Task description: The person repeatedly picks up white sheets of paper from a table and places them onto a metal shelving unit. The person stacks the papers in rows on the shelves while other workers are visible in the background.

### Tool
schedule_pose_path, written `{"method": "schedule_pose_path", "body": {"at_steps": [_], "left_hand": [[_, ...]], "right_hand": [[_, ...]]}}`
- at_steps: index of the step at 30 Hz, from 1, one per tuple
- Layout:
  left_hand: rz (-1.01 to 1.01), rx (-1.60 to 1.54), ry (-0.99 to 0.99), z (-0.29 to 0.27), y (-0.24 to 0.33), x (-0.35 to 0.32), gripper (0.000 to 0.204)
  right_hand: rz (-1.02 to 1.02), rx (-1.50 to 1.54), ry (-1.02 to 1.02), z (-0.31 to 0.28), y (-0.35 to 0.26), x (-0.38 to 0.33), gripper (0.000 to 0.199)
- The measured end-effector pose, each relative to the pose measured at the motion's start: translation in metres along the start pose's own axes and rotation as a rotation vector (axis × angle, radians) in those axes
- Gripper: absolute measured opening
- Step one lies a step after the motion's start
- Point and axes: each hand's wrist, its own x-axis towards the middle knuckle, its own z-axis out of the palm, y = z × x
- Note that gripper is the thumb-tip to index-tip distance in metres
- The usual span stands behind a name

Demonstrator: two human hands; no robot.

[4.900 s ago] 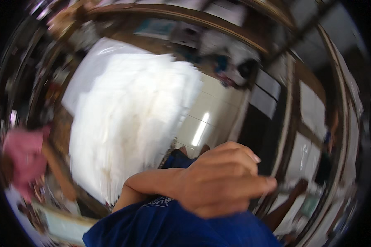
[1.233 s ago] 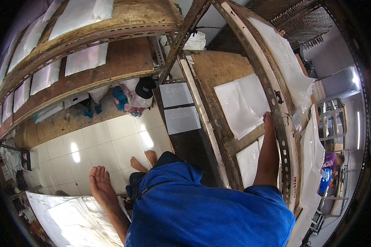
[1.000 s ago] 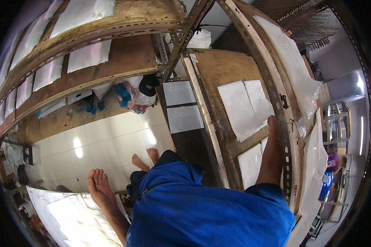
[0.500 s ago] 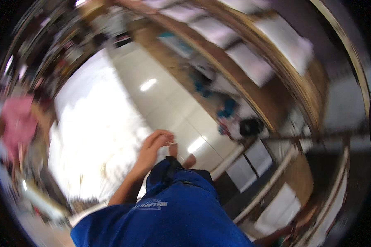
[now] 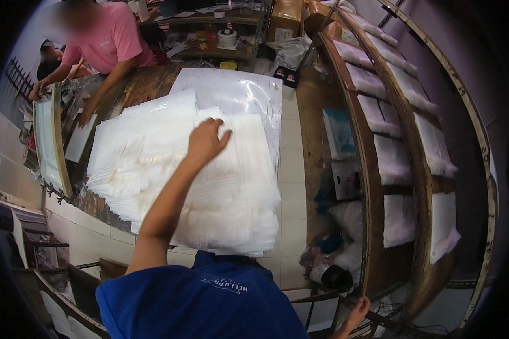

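Observation:
A wide, layered pile of thin white sheets point(image 5: 232, 186), perhaps plastic bags, lies fanned out on the table before me. My left hand point(image 5: 208, 141) is over the upper part of the pile, fingers spread and nothing in them. Whether its fingertips press on the sheets is hard to tell. Low on the right, my right hand point(image 5: 357, 312) is beside the lower end of a wooden rack point(image 5: 367, 265), its fingers loosely bent and seemingly holding nothing. Contact with the rack cannot be made out.
White packets point(image 5: 393, 158) lie in rows on the rack's sloping shelves. Beyond the pile is a glossy pale sheet point(image 5: 249, 90). Across the table a co-worker in a pink shirt point(image 5: 116, 39) handles a wood-edged frame point(image 5: 59, 141). Bagged items point(image 5: 339, 226) sit under the rack.
My view has swung round toward the table, and the blur is gone. My left hand has gone from beside my body to above the white pile. My right hand now shows by the rack.

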Motion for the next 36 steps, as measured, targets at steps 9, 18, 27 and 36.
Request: {"method": "schedule_pose_path", "body": {"at_steps": [9,18,27,36], "left_hand": [[-0.365,0.431,-0.367,0.045,-0.126,0.091,0.025],[-0.125,0.288,-0.227,0.019,-0.058,0.054,0.019],[0.345,-0.139,-0.363,-0.025,0.098,-0.098,0.02],[0.519,-0.523,-0.716,-0.021,0.159,-0.164,0.02]], "right_hand": [[0.039,0.25,-0.293,0.123,-0.018,-0.026,0.02],[-0.023,0.263,-0.522,0.211,-0.104,-0.046,0.025],[-0.188,0.634,-1.067,0.299,-0.328,-0.07,0.045],[-0.176,0.504,-0.86,0.272,-0.27,-0.052,0.014]]}}
